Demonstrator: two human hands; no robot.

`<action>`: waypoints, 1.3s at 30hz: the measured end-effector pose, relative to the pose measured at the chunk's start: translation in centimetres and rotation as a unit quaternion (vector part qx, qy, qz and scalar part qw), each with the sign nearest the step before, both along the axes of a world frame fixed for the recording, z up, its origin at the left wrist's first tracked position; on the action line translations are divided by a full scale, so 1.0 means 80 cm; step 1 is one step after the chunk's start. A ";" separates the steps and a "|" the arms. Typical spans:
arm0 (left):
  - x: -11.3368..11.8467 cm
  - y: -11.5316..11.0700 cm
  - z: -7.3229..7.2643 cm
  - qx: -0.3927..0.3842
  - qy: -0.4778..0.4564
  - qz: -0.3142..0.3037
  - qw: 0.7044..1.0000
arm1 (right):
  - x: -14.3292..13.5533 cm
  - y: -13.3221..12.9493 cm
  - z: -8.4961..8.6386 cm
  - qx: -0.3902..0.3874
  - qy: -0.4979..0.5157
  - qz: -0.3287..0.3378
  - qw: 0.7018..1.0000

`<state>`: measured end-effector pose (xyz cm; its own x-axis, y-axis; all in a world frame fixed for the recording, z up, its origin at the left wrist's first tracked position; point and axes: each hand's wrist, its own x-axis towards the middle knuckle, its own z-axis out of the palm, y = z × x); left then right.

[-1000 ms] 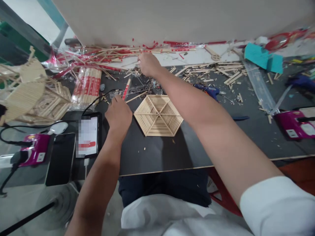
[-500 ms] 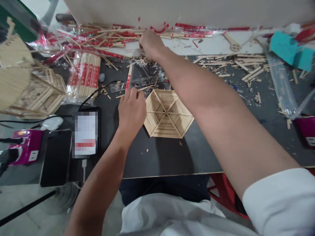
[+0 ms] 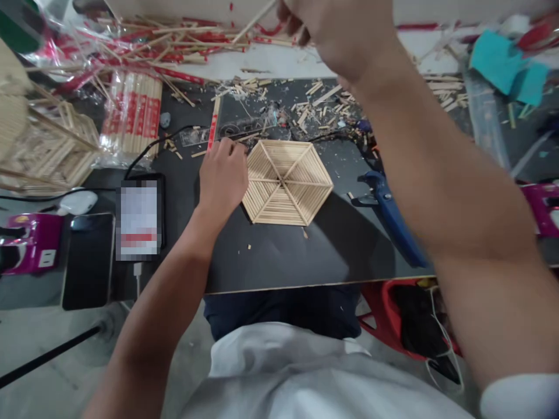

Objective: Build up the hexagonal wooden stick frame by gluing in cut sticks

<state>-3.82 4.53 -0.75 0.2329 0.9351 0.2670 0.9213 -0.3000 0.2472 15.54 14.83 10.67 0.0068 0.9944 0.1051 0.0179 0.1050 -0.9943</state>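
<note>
A hexagonal piece built of thin wooden sticks [image 3: 288, 183], with spokes meeting at its centre, lies on the dark table. My left hand [image 3: 224, 174] rests at its left side with fingers curled; what they grip, if anything, is hidden. Just beyond those fingers lies a stick with a red label [image 3: 213, 125]. Raised at the top of the view, my right hand [image 3: 332, 29] has its fingers closed on a thin wooden stick [image 3: 255, 22] that points down to the left.
Blue-handled cutters [image 3: 395, 218] lie to the right. Loose sticks and wrappers [image 3: 174, 43] line the back, with bundled sticks [image 3: 133, 113] before them. Phones [image 3: 89, 262] and a purple power socket [image 3: 32, 241] are at left. Wood scraps [image 3: 323, 105] lie behind the hexagon.
My right hand has moved right and up from the loose sticks, and a stick now shows in it. The cutters have come into sight. The whole view has shifted slightly.
</note>
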 end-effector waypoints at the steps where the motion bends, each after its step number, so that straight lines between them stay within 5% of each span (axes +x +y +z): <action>1: 0.000 0.001 0.001 0.002 0.003 0.000 1.000 | 0.015 -0.026 -0.006 0.045 -0.017 0.024 0.999; 3: -0.001 0.001 0.003 0.012 -0.001 0.003 1.000 | 0.045 -0.080 -0.026 0.148 -0.016 0.102 0.984; 8: -0.014 -0.001 0.016 0.014 -0.059 -0.062 0.996 | 0.094 -0.200 -0.094 -0.017 0.102 0.126 0.987; 13: -0.018 -0.016 0.048 -0.084 -0.032 -0.202 0.975 | 0.098 -0.263 -0.139 -0.086 0.105 0.080 0.987; 19: -0.021 -0.049 0.065 -0.124 -0.038 -0.252 0.959 | 0.088 -0.280 -0.157 -0.117 0.123 0.001 0.986; 29: -0.050 -0.091 0.018 -0.112 -0.129 -0.223 0.960 | 0.076 -0.288 -0.163 -0.133 0.158 0.019 0.978; 39: -0.040 -0.091 0.011 -0.103 -0.164 -0.221 0.956 | 0.072 -0.276 -0.161 -0.161 0.146 -0.001 0.976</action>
<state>-6.99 -2.78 0.13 0.5528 0.8052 0.2145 0.5782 -0.5560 0.5970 21.33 -7.29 -2.17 -0.0080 0.9757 -0.2190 -0.2707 -0.2130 -0.9388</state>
